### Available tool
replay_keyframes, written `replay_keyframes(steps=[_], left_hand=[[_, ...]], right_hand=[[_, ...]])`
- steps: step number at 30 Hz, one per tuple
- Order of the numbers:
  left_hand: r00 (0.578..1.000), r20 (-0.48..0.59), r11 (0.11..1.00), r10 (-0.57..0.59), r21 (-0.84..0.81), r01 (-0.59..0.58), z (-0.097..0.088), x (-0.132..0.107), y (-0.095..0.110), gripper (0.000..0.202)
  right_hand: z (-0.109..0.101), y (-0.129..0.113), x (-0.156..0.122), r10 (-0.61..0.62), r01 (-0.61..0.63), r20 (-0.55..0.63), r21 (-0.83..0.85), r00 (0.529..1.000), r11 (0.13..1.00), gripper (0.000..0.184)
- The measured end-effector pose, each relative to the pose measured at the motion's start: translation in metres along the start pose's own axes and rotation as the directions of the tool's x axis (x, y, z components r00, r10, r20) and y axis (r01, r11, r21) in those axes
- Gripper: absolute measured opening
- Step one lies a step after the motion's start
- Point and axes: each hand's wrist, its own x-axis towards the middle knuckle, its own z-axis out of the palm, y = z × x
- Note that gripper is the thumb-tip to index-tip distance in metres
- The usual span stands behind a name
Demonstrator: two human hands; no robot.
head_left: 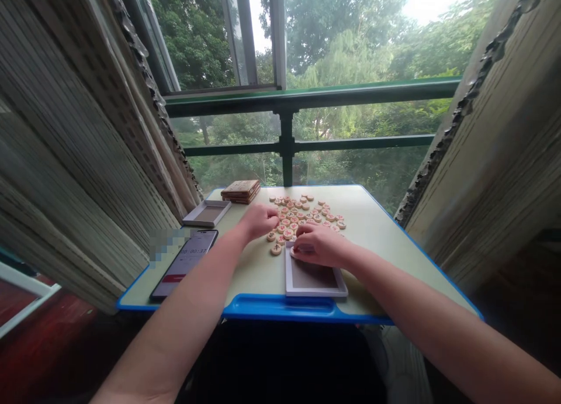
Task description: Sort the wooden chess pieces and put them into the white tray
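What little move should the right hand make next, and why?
Maybe settle the disc flat and let go: the right hand seems to hold it at the far left corner of the near box, and many more discs lie loose beyond.

Soft daylight through window [279, 38], blown-out sky [432, 0], dim lower corners, curtains [74, 129] stretched at edges, pixelated patch [164, 244] by phone [186, 263]

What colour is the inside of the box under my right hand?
Greyish brown; the box shows best in the head view.
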Motion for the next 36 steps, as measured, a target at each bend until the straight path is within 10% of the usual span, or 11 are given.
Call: replay_keyframes(steps=[15,28,36], left_hand=[[0.976,0.159,0.986,0.152,0.039,-0.16,0.013,0.001,0.006,0.02],[0.933,0.339,0.974,0.122,-0.223,-0.047,0.008,-0.001,0.004,0.026],[0.972,0.202,0.99,0.119,-0.096,-0.102,0.012,0.002,0.002,0.026]], right_hand=[[0.006,0.0,0.001,0.053,-0.053,0.04,-0.001,0.998,0.999,0.016],[0.01,0.003,0.001,0.147,-0.147,0.015,0.063,0.989,0.987,0.013],[0.006,0.002,0.001,0.159,-0.159,0.001,0.023,0.987,0.987,0.021]])
